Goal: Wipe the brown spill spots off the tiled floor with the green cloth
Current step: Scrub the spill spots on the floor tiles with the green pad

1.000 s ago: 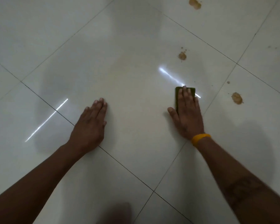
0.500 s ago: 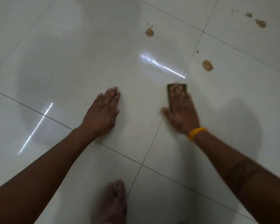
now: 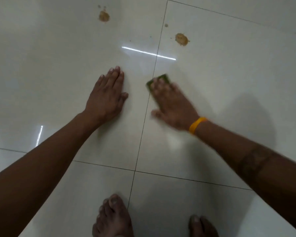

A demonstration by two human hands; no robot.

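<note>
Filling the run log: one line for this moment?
left hand flat on floor | right hand presses green cloth | two brown spots unwiped

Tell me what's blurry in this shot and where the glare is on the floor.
Head view: the right hand pressing the green cloth is motion-smeared; the left hand is sharp. Bright streaks of glare cross the glossy tiled floor near the brown spill spots, another at left; soft shadows surround the arms.

A single head-worn camera looked steeply down and forward from above the crouched person, close to the tiled floor [image 3: 212, 100]. Its field ran from the bare feet [image 3: 113, 218] at the lower edge, beyond both hands, to spots at the top. No second view existed.
</note>
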